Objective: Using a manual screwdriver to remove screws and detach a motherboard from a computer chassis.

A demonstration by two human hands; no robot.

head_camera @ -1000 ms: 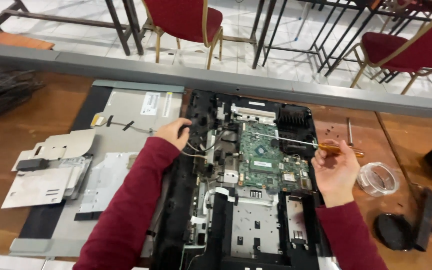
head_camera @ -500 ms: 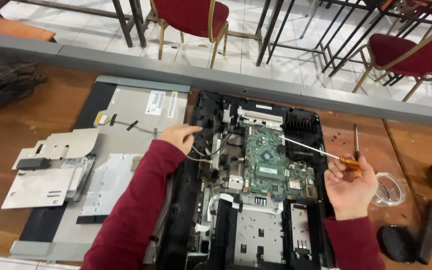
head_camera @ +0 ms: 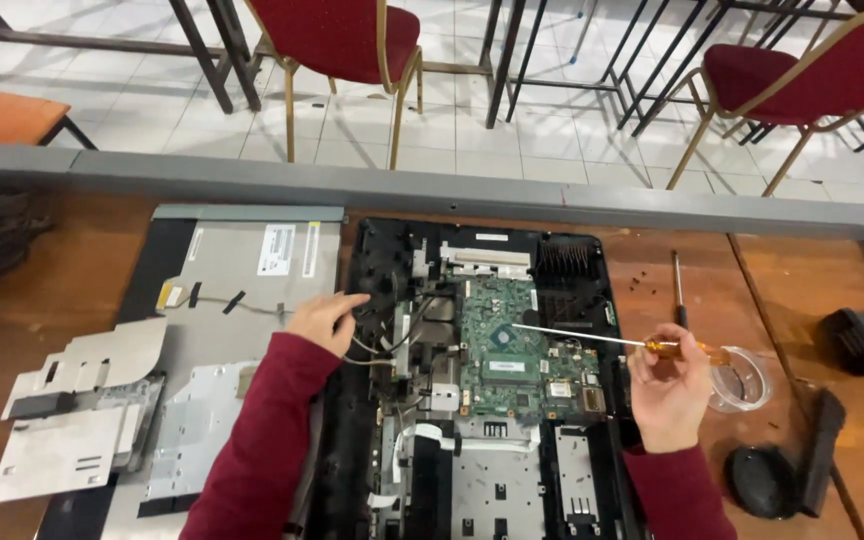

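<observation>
- While the right hand stays closed around the orange-handled screwdriver at centre right of the frame, its thin metal shaft reaches left so the tip rests over the green circuit board.
- Left hand, fingers loosely curled and gripping nothing that I can make out, touches the bundle of black and white cables at the left edge of the opened black plastic computer chassis, which lies in the middle of the wooden surface.
- Judging by the layout, disassembly looks well along: grey metal cover plates already lie at lower left, beside a detached grey display panel.
- Green board and cables remain seated inside, so their removal seems left.
- Clear round plastic cup sits just right of the screwdriver hand; a second screwdriver lies above it.
</observation>
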